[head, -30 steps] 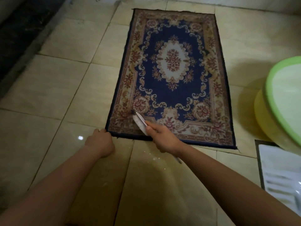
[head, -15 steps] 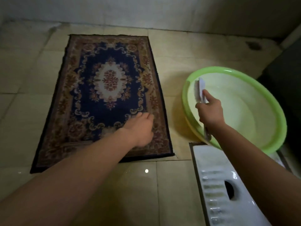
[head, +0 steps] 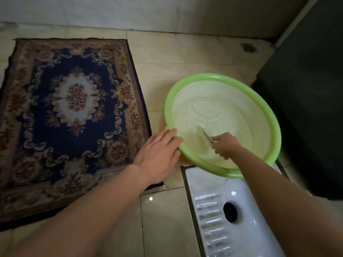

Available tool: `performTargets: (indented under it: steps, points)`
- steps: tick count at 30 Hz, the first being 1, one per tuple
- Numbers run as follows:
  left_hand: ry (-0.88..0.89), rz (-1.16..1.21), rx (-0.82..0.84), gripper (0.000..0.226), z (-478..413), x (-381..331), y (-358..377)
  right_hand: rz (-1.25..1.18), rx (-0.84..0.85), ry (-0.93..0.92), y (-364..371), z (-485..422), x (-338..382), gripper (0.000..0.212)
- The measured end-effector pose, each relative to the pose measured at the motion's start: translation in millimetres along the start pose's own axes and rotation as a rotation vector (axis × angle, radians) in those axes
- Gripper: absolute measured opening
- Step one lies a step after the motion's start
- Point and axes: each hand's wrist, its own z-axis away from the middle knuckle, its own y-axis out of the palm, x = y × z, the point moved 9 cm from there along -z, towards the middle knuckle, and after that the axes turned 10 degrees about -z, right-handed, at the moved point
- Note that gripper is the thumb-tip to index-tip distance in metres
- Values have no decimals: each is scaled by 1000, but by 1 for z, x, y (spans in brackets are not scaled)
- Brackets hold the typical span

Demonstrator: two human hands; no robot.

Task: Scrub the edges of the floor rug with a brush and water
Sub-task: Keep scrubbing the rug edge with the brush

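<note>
A dark blue floor rug (head: pixel 74 115) with a tan floral border lies on the tiled floor at the left. To its right stands a green-rimmed basin (head: pixel 274 123) holding water. My right hand (head: pixel 224 145) grips the white brush (head: pixel 203 132) by its handle, and the brush head dips into the rippling water. My left hand (head: pixel 159 154) lies flat with straight fingers over the rug's near right corner, its fingertips touching the basin's left rim.
A white squat toilet pan (head: pixel 213 216) sits in the floor just in front of the basin. A dark cabinet or wall (head: pixel 306 89) rises at the right. A pale wall (head: pixel 130 13) runs along the back behind the rug.
My right hand carried the brush from the rug's near edge over to the basin and lowered it into the water. My left hand moved right from the rug to the basin rim.
</note>
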Motion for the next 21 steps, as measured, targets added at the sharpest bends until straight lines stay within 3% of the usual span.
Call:
performTargets:
  steps: [3, 7, 10, 13, 16, 21]
  points:
    - [-15, 25, 0, 47, 1, -2, 2, -1, -80, 33, -8, -1, -6, 35]
    - [-33, 20, 12, 48, 3, 1, 7, -84, 25, 89, 2, 3, -5, 26]
    - [-46, 28, 37, 50, 4, 2, 8, -28, -50, 53, -9, 7, 2, 36]
    - [-53, 23, 78, 51, 3, 1, 11, -122, -10, 96, -9, 11, 3, 48]
    - [-36, -7, 135, 54, 6, 3, 10, -144, -130, 45, -22, 25, 19, 37]
    - [-60, -87, 153, 56, 16, 34, -8, -456, -271, -94, -20, 64, 50, 56]
